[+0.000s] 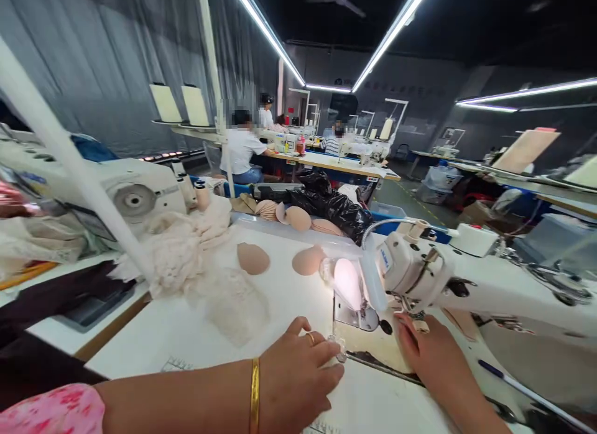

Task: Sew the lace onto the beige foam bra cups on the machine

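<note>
My left hand (301,372), with a ring and a gold bracelet, reaches over the white table with its fingers apart. Its fingertips are at a small clear piece (341,348) beside the machine's plate. My right hand (431,350) is under the head of the white sewing machine (410,269), close to the needle area. Its fingertips are partly hidden there, and I cannot see what they hold. A pale pink oval cup pad (347,285) stands lit by the machine's lamp. Two beige cup pads (253,258) (308,260) lie farther back, near sheer lace fabric (237,303).
A row of beige pads (297,218) and a black plastic bag (333,201) lie at the table's back edge. Crumpled cream fabric (186,250) is at the left, by a white pole (88,179). A pen-like stick (527,393) lies at the right. People sit at tables beyond.
</note>
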### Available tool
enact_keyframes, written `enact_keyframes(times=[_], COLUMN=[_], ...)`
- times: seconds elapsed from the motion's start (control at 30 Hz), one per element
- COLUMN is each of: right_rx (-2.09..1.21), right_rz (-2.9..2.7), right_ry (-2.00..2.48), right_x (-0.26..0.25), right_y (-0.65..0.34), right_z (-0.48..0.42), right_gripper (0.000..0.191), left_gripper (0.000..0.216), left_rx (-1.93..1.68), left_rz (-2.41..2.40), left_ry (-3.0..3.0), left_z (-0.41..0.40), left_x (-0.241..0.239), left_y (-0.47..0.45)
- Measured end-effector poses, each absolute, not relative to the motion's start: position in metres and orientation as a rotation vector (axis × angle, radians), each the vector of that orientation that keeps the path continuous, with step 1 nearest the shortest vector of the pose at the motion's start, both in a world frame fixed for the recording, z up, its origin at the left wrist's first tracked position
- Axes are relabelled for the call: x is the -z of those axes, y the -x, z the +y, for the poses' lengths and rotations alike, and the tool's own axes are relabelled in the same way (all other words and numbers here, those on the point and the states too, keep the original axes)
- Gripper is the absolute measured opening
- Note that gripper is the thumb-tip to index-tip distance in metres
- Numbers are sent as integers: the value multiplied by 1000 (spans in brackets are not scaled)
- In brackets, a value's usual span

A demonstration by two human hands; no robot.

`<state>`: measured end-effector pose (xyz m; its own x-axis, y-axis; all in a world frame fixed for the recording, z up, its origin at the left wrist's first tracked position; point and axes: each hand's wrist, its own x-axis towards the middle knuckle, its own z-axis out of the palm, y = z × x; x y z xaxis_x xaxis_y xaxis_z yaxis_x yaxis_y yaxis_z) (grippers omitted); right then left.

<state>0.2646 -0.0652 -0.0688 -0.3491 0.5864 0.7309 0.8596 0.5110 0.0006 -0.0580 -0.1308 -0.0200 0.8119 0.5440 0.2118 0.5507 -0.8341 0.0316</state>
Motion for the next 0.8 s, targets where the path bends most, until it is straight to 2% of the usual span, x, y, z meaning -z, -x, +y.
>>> enact_keyframes(times=[0.1, 0.2, 0.27, 0.37, 0.47, 0.57, 0.63, 0.7, 0.73, 0.8], right_rx=[417, 314, 226, 45, -234, -784, -1178, -1383, -1426, -1470], right_rz=[-2101, -2164, -2196, -2235, -2243, -2047, -1774, -1531, -1421, -1243], right_ry=[1123, 1047, 988, 954, 1018, 1177, 1191, 1069, 1012, 908], right_x=[79, 79, 73, 60, 45, 31, 25, 19, 17, 13], right_y=[-262, -246, -231, -212, -199, -184, -170, -154, -147, -135], right_z=[-64, -74, -83, -97, -114, -129, -133, -133, -133, -132], right_gripper=[21, 19, 18, 16, 16, 23, 45, 64, 65, 52], left_gripper=[18, 32, 37, 23, 21, 26, 30, 35, 37, 39], left_rx=[474, 556, 435, 383, 479, 750, 1133, 1446, 1563, 1847], left_rz=[-1225, -1574, -1789, -1880, -1809, -1662, -1626, -1644, -1688, -1877], left_ry=[2839, 2601, 2436, 2413, 2502, 2686, 2885, 3038, 3096, 3145], left_z=[-144, -128, -106, -78, -76, -100, -118, -130, -132, -131], left_x=[12, 3, -3, -13, -28, -45, -52, -52, -50, -41], left_y=[100, 146, 171, 186, 171, 142, 129, 121, 118, 113])
